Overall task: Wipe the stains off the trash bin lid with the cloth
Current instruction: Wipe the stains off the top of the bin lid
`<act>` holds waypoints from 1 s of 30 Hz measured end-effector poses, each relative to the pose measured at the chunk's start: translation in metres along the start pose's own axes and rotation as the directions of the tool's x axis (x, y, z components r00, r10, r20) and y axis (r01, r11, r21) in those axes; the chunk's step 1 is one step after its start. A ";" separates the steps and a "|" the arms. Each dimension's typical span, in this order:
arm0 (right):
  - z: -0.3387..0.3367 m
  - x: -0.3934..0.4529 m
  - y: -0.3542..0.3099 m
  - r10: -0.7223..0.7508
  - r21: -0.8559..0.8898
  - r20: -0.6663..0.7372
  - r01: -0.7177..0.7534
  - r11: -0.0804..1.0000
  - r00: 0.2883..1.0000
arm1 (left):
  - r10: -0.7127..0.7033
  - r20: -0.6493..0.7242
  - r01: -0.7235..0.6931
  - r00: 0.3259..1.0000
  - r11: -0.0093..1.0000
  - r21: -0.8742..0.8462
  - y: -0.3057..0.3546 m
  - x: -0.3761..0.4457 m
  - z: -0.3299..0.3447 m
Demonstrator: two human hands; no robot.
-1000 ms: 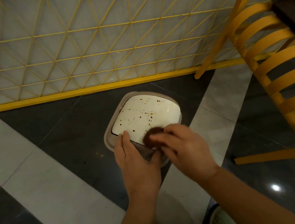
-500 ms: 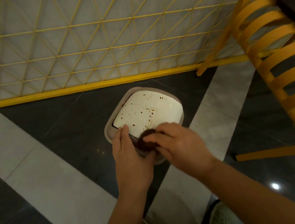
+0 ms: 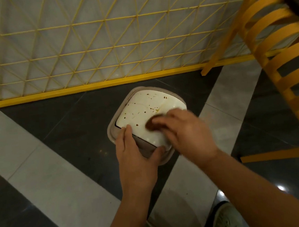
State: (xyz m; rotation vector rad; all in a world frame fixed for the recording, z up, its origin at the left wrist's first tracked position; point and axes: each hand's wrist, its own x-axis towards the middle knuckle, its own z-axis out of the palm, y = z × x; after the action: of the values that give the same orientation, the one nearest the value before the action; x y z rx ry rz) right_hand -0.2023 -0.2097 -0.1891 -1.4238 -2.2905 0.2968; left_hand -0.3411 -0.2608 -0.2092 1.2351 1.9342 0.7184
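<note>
A stained bin lid (image 3: 146, 111) is seen on a polished floor (image 3: 60, 132) of dark and pale tiles, before a yellow lattice screen (image 3: 85, 52).

One white lid, speckled with many brown stains (image 3: 144, 112), is set in one grey-rimmed bin (image 3: 113, 134) near the screen's base. One brown cloth (image 3: 152, 124) is pressed onto the lid under the curled fingers of the right hand (image 3: 186, 133); the bin's near edge is clasped by the left hand (image 3: 136, 156). One yellow slatted chair (image 3: 282, 69) is seen at right, and one pale shoe (image 3: 226, 218) below.
</note>
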 end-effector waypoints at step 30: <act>0.004 -0.008 -0.003 0.040 -0.020 0.033 -0.039 0.999 0.999 | -0.005 0.000 0.005 1.000 1.000 -0.002 0.003 0.001 -0.001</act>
State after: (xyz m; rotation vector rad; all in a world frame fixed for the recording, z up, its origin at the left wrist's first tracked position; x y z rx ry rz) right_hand -0.2037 -0.2177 -0.1929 -1.4863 -2.2996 0.3128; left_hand -0.3408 -0.2588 -0.2065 1.2286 1.9355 0.7182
